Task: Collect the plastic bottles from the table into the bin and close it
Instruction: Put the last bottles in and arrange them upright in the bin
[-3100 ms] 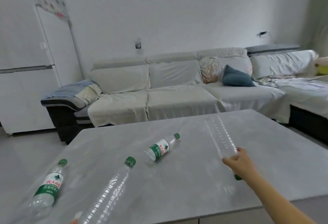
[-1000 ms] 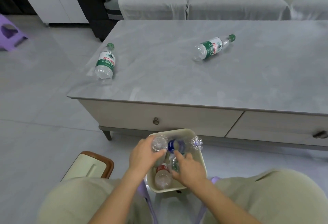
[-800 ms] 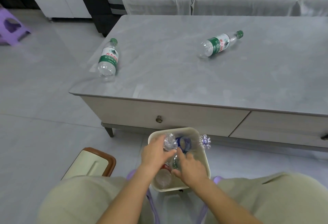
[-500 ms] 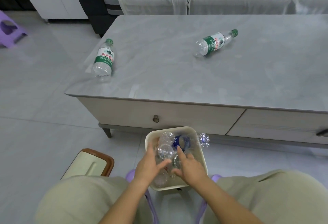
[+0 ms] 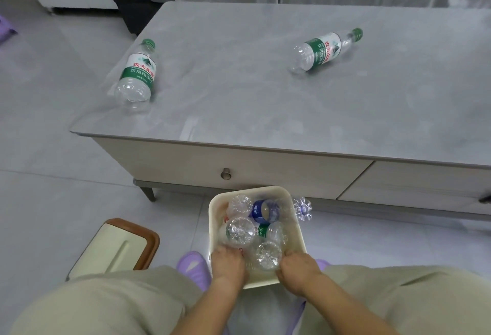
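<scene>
Two bottles are still out on the surface: a left bottle lying near the left edge with its green cap pointing far, and a right bottle lying slantwise further in, well apart from the first. The rest are in the bin, which stands on the floor just in front of the surface, between the person's knees. It is packed with clear bottles standing bottom-up, and one, the stray bottle, pokes out over the bin's far right rim.

A moment ago both hands were in among the bottles, pressing and shifting them. Now they have drawn back to the near rim. The left hand rests curled over the near left corner, and the right hand curls over the near right corner, its fingers touching a clear bottle at that side. Neither hand appears to hold a bottle; whether they actually grip the rim cannot be told, since the fingertips are hidden inside it.

That suggests the packing step is finished and the load settled enough to free both hands. The task is perhaps a little past halfway: the two bottles on the surface must still be fetched. Room looks tight, so the stray bottle will likely need pushing down before the lid, lying on the floor just left of the bin, can close.
</scene>
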A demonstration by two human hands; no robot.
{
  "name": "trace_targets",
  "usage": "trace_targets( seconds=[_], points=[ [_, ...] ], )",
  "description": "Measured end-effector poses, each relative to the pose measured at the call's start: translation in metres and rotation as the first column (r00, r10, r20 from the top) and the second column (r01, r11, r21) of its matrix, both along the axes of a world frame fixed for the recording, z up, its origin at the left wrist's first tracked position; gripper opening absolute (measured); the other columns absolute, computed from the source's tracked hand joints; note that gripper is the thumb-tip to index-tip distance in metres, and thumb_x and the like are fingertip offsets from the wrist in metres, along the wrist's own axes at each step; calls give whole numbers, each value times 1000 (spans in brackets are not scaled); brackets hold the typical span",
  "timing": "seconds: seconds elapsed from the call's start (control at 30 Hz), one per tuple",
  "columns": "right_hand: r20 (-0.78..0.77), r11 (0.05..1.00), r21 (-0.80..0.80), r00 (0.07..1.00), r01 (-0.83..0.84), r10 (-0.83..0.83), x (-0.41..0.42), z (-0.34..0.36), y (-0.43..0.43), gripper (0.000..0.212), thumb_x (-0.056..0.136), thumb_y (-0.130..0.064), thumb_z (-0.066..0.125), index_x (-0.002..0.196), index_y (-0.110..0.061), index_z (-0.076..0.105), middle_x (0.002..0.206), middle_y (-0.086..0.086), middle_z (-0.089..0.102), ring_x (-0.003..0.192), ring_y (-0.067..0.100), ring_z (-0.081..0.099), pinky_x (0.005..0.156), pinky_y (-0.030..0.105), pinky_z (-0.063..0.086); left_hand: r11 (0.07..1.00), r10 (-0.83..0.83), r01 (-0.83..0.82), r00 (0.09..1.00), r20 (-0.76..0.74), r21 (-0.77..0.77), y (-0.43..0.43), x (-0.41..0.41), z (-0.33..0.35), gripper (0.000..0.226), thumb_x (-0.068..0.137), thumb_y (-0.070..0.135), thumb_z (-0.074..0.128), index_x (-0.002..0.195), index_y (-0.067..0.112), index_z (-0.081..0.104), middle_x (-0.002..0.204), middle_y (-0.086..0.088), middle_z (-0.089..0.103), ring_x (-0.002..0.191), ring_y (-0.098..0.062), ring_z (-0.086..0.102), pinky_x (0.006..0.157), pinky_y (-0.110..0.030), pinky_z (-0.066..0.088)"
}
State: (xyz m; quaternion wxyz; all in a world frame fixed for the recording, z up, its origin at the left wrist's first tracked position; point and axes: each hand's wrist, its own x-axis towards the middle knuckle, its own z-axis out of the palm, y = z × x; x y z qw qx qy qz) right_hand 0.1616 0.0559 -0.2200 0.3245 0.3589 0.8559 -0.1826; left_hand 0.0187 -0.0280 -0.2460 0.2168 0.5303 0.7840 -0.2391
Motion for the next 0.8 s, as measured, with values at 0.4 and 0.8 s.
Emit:
trace_targets(
  seconds=[0.4, 0.8],
  points=[
    [-7, 997, -46, 998, 66, -67, -33, -1, 2, 55, 85, -23, 53, 135, -10, 36, 136, 17, 46, 121, 33, 51, 95, 40, 44, 983, 181, -181, 967, 177, -18, 2, -10, 57, 57, 76, 33, 60, 129, 19, 45, 127, -15, 44, 113, -36, 48, 91, -35, 43],
    [-505, 842, 3, 728, 539, -464, 6, 57, 30, 36, 83, -51, 53, 62, -22, 43, 71, -7, 54, 71, 23, 53, 61, 31, 39, 929, 270, -320, 929, 252, 185, -9, -28, 73, 56, 80, 57, 56, 118, 15, 55, 119, -5, 53, 116, -25, 48, 88, -36, 44]
  ],
)
